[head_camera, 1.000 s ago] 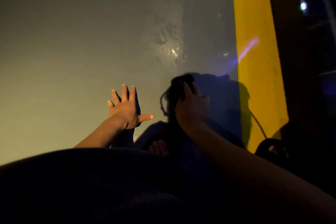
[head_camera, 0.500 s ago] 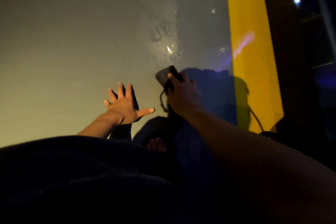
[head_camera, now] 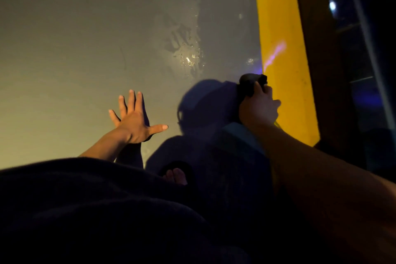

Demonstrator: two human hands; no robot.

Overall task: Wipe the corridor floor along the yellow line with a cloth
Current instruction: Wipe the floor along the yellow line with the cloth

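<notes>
Pretty dim shot looking down at the floor (head_camera: 75, 49). Right hand (head_camera: 258, 109) grips a dark bunched cloth (head_camera: 249, 85) pressed on the floor, its far tip right at the left edge of the yellow line (head_camera: 282, 60). Left hand (head_camera: 135, 120) is flat on the floor off to the left, fingers spread, thumb out to the right. Farther out there's a wet patch (head_camera: 188, 55) with glinting droplets. Bare toes (head_camera: 175, 177) poke out near the bottom, between the two arms.

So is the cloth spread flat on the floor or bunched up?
Bunched up: the dark cloth sits as a wad gripped by the right hand, beside the yellow line.
</notes>
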